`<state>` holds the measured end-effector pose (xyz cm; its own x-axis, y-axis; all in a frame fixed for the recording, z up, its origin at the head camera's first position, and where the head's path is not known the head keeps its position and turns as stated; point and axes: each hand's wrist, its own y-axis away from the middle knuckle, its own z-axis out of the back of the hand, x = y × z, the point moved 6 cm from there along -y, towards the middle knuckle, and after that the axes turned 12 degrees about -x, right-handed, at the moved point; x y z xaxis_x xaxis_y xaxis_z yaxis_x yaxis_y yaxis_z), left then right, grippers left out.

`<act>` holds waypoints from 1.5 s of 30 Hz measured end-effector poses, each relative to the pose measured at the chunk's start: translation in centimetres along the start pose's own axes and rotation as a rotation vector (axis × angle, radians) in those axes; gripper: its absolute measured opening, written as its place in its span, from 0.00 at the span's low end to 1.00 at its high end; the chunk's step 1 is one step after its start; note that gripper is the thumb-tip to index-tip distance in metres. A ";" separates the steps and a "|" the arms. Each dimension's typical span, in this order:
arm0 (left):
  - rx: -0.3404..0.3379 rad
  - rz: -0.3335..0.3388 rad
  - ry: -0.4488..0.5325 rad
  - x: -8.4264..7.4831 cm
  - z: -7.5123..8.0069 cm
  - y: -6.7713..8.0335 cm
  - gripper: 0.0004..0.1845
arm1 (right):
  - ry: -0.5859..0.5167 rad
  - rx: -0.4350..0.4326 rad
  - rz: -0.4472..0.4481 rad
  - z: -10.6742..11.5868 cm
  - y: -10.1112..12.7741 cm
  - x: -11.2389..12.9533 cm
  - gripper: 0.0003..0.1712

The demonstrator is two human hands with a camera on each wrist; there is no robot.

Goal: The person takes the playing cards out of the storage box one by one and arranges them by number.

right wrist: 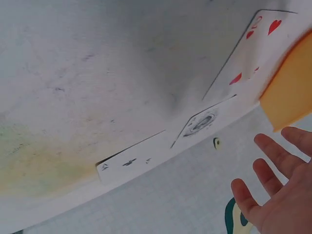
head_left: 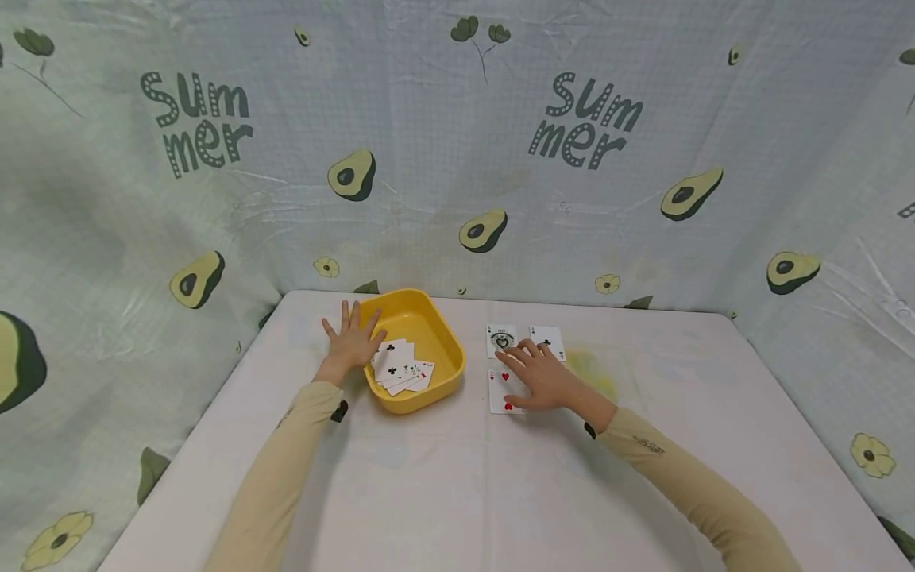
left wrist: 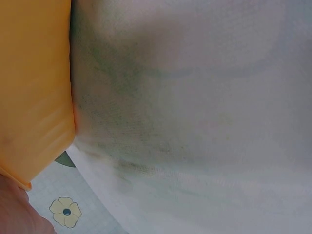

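Note:
My left hand [head_left: 352, 343] rests at the left rim of a yellow plastic tray [head_left: 449, 359], its fingers spread. In the left wrist view part of that hand [left wrist: 22, 209] shows by the tray's rim. My right hand [head_left: 542, 380] hovers over the playing cards with its fingers apart, holding nothing. Under its thumb side lies a two of hearts [head_left: 497, 385], partly covered. Behind the fingers are an ace of spades [head_left: 502, 338] with an ornate emblem and an ace of clubs [head_left: 555, 337]. Several face-up cards [head_left: 391, 357] overlap inside the tray.
A white cloth covers the table [head_left: 429, 492]. A patterned curtain [head_left: 422, 103] with avocados and lettering hangs behind and at both sides. A pale yellow-green stain [head_left: 592, 373] marks the cloth right of the cards.

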<state>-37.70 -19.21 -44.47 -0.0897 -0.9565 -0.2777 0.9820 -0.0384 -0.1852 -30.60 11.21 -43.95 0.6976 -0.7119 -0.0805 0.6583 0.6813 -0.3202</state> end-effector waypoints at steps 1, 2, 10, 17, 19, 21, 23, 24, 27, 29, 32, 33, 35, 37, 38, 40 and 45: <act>0.000 0.001 0.000 0.0 0.0 0.0 0.30 | 0.003 0.001 0.000 0.1 -0.2 0.0 0.42; 0.001 0.002 -0.001 0.0 -0.1 -0.1 0.30 | 0.001 0.005 -0.002 0.1 -0.5 0.0 0.41; 0.001 0.002 0.000 0.1 0.0 0.0 0.30 | -0.048 -0.007 0.002 1.5 -2.7 1.2 0.38; 0.004 0.006 -0.003 0.0 0.1 0.0 0.30 | -0.054 -0.028 0.033 1.5 -5.0 2.6 0.37; 0.005 0.005 -0.002 -0.1 0.1 0.0 0.30 | -0.051 -0.029 0.041 1.5 -5.7 3.1 0.36; 0.002 0.002 0.000 -0.1 0.1 0.0 0.30 | -0.058 -0.029 0.048 1.5 -6.4 3.7 0.35; 0.000 0.002 0.002 -0.1 0.2 0.0 0.30 | -0.081 -0.028 0.054 1.5 -7.1 4.2 0.34; -0.002 0.002 0.002 -0.1 0.2 0.0 0.30 | -0.088 -0.024 0.056 1.4 -7.5 4.5 0.34; -0.005 0.004 0.002 -0.1 0.3 0.0 0.30 | -0.104 -0.011 0.064 1.1 -8.6 5.2 0.33; -0.007 0.006 0.003 0.0 0.3 0.0 0.30 | -0.109 0.004 0.072 0.7 -9.3 5.7 0.32; -0.011 0.000 0.000 0.0 0.3 0.0 0.30 | -0.121 0.032 0.080 0.3 -10.2 6.4 0.31; -0.011 -0.002 -0.003 0.0 0.2 0.0 0.30 | -0.125 0.040 0.086 0.2 -10.4 6.6 0.31; -0.008 -0.006 -0.008 0.1 0.1 0.0 0.30 | -0.133 0.059 0.094 0.1 -10.9 7.1 0.31; -0.007 -0.009 -0.016 0.1 0.0 0.0 0.30 | -0.140 0.072 0.106 -0.1 -11.3 7.6 0.31; -0.007 -0.009 -0.016 0.1 0.0 -0.1 0.30 | -0.142 0.080 0.110 -0.2 -11.5 7.8 0.31; -0.009 -0.007 -0.016 0.1 0.0 0.0 0.30 | -0.137 0.096 0.115 -0.6 -11.9 8.1 0.30; -0.011 -0.005 -0.023 0.1 0.1 0.0 0.30 | -0.121 0.126 0.103 -1.6 -12.9 8.4 0.29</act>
<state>-37.71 -19.31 -44.43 -0.0905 -0.9626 -0.2554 0.9795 -0.0398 -0.1973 -33.70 -3.84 -42.00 0.7872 -0.6166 0.0099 0.6063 0.7709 -0.1952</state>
